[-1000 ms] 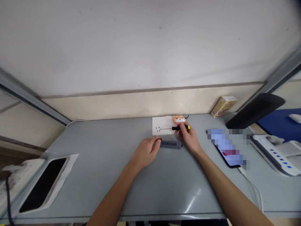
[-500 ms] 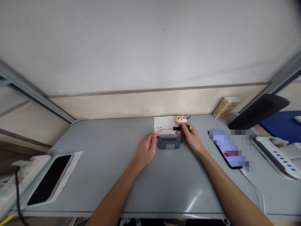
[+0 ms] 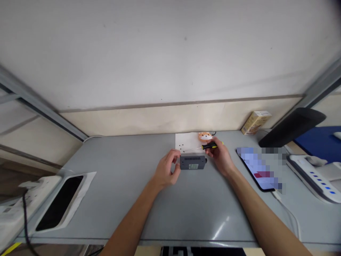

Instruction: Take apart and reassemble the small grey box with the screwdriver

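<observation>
A small dark grey box (image 3: 193, 162) with a pale label on its face stands on edge in the middle of the grey desk (image 3: 149, 209). My left hand (image 3: 166, 171) pinches its left end with thumb and fingers. My right hand (image 3: 221, 158) is closed around a black-and-yellow screwdriver (image 3: 211, 145), whose thin shaft points left over a white sheet (image 3: 186, 142) with a few tiny dark screws on it. An orange animal-face charm (image 3: 205, 136) lies at the sheet's far right corner.
A phone (image 3: 259, 169) with a lit screen and a white cable lies right of my right hand. Further right are a white power strip (image 3: 311, 174), a black lamp head (image 3: 293, 126) and a small yellow carton (image 3: 256, 121). A black slab on white wrapping (image 3: 60, 201) lies at the left edge.
The grey box went from lying flat to standing on edge, tipped up by my left hand. My right hand lifted the screwdriver slightly and shifted right.
</observation>
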A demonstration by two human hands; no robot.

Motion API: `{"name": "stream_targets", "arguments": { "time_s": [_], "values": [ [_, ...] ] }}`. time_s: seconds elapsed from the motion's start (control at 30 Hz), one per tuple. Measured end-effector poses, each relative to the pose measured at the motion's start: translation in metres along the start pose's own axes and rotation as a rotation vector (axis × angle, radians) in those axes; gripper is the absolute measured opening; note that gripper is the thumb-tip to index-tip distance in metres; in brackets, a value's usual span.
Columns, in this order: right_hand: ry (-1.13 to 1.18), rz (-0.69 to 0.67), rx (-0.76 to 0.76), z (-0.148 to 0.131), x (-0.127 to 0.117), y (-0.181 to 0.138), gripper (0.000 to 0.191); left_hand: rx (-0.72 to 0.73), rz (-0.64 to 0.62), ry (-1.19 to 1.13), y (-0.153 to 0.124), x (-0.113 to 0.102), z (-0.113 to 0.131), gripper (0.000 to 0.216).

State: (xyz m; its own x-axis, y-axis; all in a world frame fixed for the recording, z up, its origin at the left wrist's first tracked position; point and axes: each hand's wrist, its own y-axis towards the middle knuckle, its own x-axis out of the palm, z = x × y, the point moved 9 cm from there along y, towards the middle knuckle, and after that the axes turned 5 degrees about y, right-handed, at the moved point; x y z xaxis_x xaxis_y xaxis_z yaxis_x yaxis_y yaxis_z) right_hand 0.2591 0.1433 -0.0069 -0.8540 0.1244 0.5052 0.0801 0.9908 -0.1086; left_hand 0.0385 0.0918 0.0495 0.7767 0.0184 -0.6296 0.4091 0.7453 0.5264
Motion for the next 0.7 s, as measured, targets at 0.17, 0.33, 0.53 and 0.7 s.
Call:
{"name": "stream_targets", "arguments": {
  "time_s": [0.17,0.33,0.53,0.7],
  "values": [
    [-0.014,-0.092,0.056,0.002,0.014,-0.007,0.035,0.043,0.066,-0.023,0.001,-0.007,0.004,0.027],
    [-0.061,-0.091,0.047,0.003,0.013,-0.007,0.035,0.073,0.077,0.005,0.002,-0.008,0.013,0.03],
    [-0.076,-0.104,0.035,0.003,0.012,-0.005,0.037,0.096,0.079,0.054,0.002,-0.007,0.016,0.029],
    [-0.079,-0.101,0.026,0.002,0.015,-0.007,0.039,0.095,0.097,0.068,0.002,-0.01,0.018,0.027]
  ]
}}
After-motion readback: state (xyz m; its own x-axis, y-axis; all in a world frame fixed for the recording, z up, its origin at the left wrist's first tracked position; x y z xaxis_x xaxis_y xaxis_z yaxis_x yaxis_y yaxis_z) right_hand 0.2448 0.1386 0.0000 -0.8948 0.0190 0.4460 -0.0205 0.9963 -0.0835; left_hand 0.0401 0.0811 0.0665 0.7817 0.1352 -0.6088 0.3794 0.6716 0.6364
